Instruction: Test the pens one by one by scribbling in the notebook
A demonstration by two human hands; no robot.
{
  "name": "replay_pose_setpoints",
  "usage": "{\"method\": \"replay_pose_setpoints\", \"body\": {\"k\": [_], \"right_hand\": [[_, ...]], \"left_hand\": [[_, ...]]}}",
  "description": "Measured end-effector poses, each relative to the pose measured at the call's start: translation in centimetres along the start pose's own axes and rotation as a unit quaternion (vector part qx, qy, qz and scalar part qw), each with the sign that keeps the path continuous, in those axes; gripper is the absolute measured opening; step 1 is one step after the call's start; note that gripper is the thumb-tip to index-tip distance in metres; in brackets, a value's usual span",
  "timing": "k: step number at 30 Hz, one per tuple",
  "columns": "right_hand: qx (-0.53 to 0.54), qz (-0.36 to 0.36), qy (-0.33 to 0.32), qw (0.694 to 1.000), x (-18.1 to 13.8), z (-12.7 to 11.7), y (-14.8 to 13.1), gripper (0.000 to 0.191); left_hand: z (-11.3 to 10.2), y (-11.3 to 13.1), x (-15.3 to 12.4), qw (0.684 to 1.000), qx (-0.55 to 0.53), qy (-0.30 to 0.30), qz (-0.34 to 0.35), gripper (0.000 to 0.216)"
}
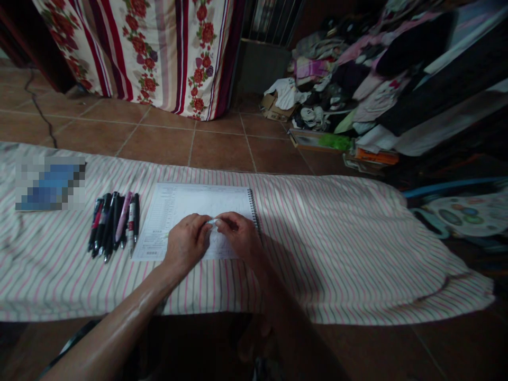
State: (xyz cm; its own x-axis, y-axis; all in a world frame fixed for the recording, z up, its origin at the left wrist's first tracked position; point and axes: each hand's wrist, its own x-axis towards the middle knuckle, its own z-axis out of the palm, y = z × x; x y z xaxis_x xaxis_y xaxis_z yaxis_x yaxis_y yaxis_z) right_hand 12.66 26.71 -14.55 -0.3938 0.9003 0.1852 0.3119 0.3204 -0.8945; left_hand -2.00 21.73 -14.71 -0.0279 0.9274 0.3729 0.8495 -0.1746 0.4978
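Note:
Over a spiral-bound notebook (198, 198) with printed white pages, my two hands meet fingertip to fingertip. Between them is a small whitish-blue piece (213, 221), too small and covered to name. My left hand (188, 238) pinches its left end with thumb and fingers. The other end is pinched by my right hand (239, 233), close to the spiral binding. Left of the notebook, several pens (113, 222) lie side by side in a bunch, mostly black, one of them pink.
A striped cloth (337, 238) covers the low surface. A blurred-out blue rectangular item (51, 182) lies at its far left. Beyond are floor tiles (159, 137), a floral curtain (166, 53) and piled clothes (349, 74). On the right stands a pale plastic item (468, 214) with a blue edge.

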Motion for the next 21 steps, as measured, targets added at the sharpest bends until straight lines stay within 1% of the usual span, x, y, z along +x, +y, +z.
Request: {"method": "replay_pose_setpoints", "body": {"k": [3, 5, 7, 9, 12, 18, 21], "right_hand": [[-0.044, 0.001, 0.004, 0.999, -0.05, 0.04, -0.07, 0.019], [-0.055, -0.004, 0.009, 0.998, -0.06, 0.12, -0.10, 0.021], [-0.034, -0.007, 0.012, 0.999, -0.04, 0.24, -0.03, 0.021], [0.014, -0.003, 0.017, 1.000, 0.01, 0.37, 0.16, 0.019], [0.068, 0.010, 0.018, 0.997, 0.10, 0.54, 0.53, 0.021], [0.098, 0.022, 0.015, 0.995, 0.08, 0.66, 0.76, 0.019], [0.096, 0.025, 0.017, 0.995, 0.05, 0.62, 0.74, 0.019]], "left_hand": [[-0.05, 0.05, -0.02, 1.000, 0.009, 0.000, 0.009, 0.023], [-0.04, 0.02, -0.02, 1.000, 0.011, 0.003, 0.015, 0.024], [-0.01, -0.06, -0.01, 1.000, 0.009, 0.003, 0.014, 0.025], [0.03, -0.14, 0.00, 1.000, 0.006, 0.002, 0.003, 0.024], [0.12, -0.23, 0.02, 1.000, 0.003, 0.004, -0.015, 0.024], [0.25, -0.13, 0.00, 1.000, -0.011, 0.003, -0.010, 0.025], [0.28, -0.10, -0.02, 1.000, -0.016, 0.001, -0.013, 0.025]]}}
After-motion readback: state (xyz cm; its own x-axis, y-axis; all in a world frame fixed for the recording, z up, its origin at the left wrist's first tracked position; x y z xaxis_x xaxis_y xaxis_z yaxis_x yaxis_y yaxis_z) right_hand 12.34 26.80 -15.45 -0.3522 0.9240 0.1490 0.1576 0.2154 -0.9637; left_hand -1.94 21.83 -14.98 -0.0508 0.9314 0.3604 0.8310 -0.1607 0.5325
